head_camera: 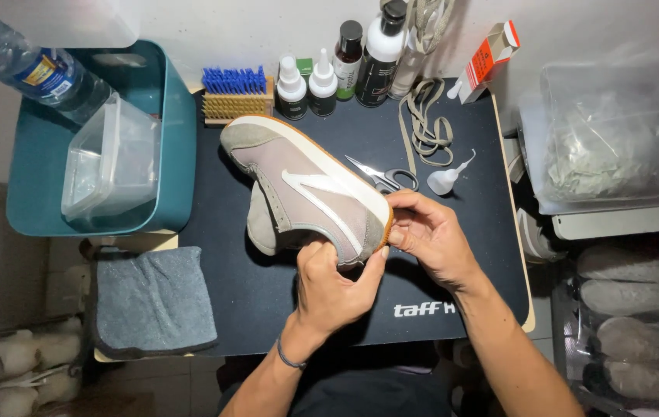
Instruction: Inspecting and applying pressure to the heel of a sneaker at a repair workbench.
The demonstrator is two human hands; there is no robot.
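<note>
Both hands hold a taupe sneaker (306, 185) above the black worktop (345, 139). The left hand (333, 286) has its grip clamped under the heel, the right hand (430, 235) pinching the heel's end. The shoe's long axis runs up-left, away from both grips, toe farthest.

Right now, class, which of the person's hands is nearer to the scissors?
Right. The right hand grips the shoe's heel just below the scissors; the left hand is lower, farther away.

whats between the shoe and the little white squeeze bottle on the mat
A pair of scissors lies between the shoe and the squeeze bottle, seen in the head view.
</note>
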